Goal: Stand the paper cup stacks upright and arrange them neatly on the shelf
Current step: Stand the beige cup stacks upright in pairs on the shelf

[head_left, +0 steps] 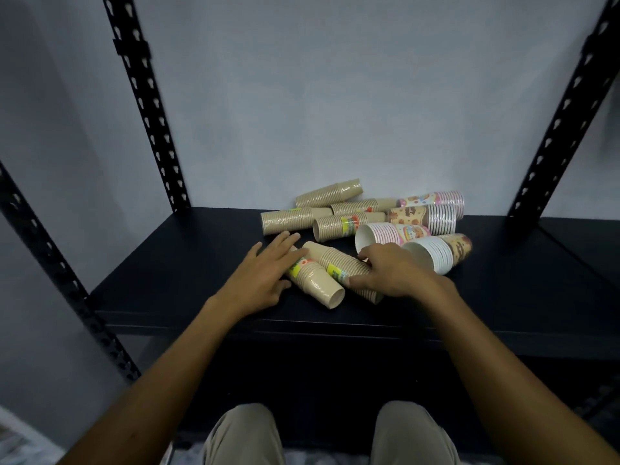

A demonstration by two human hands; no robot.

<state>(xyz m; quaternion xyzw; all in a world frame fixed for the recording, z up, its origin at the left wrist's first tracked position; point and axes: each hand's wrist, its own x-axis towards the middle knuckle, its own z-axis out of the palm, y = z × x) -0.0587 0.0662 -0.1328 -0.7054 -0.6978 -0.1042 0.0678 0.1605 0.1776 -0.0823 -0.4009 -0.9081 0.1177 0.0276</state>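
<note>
Nine or so cup stacks lay in a messy pile on the dark shelf [174, 263], all on their sides and none standing yet. The left hand [260, 278] lay flat, fingers straight, on the front kraft cup stack [317, 283], touching its far end and not wrapped around it. The right hand [391, 270] had its fingers curled over the second kraft cup stack [339, 263], which lay just beside the first, and looked to be gripping it. Both stacks ran long from back-left to front-right. The front one pointed its open mouth at the person; which end of the other faced front was hidden under the hand. To do this step well, each hand should probably hold a stack around its middle and tip it up slowly (the shiny wrap looks slippery), setting it down on its wide mouth end so it does not wobble. The printed white cup stacks [432, 255] lay right behind the right hand, so a fast swing might knock them rolling.
</note>
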